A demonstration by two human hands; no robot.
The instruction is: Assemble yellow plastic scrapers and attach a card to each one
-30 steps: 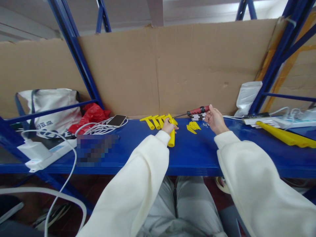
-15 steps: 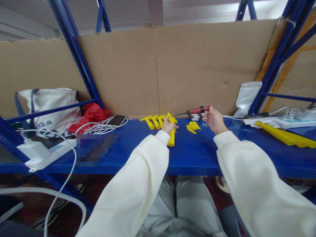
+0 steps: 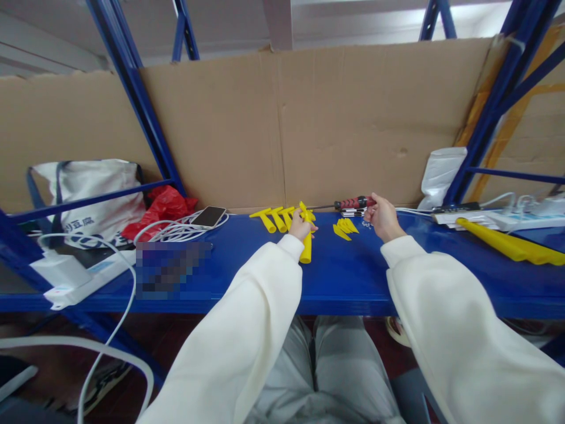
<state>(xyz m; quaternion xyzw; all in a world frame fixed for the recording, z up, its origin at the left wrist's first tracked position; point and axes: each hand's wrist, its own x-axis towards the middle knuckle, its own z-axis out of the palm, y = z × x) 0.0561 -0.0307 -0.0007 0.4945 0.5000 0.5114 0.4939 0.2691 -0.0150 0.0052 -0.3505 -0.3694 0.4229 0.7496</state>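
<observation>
My left hand (image 3: 301, 226) is closed around a yellow tube-shaped part (image 3: 306, 252) with a crosspiece at its top. In my right hand (image 3: 382, 217) is the end of a screwdriver (image 3: 353, 203) with a red and black handle. Its shaft lies nearly level and points left, reaching the top of the yellow part; the tip's exact contact is too small to tell. Left of my left hand, several similar yellow T-shaped parts (image 3: 266, 220) lie in a row. Between my hands rest several flat yellow pieces (image 3: 345, 227), and small screw-like bits (image 3: 366, 224) lie beside them.
Black-and-white markers (image 3: 353, 212) lie under the screwdriver. A phone (image 3: 209, 217), white cables (image 3: 176, 231), a red bag (image 3: 161, 209) and a cloth bag (image 3: 95, 191) are at left. A long yellow piece (image 3: 507, 242) and a power strip (image 3: 527, 219) sit at right. Cardboard (image 3: 353, 118) stands behind.
My right hand and the screwdriver handle have dropped slightly, so the screwdriver is closer to level. My left hand keeps its hold on the yellow part, almost unmoved.
</observation>
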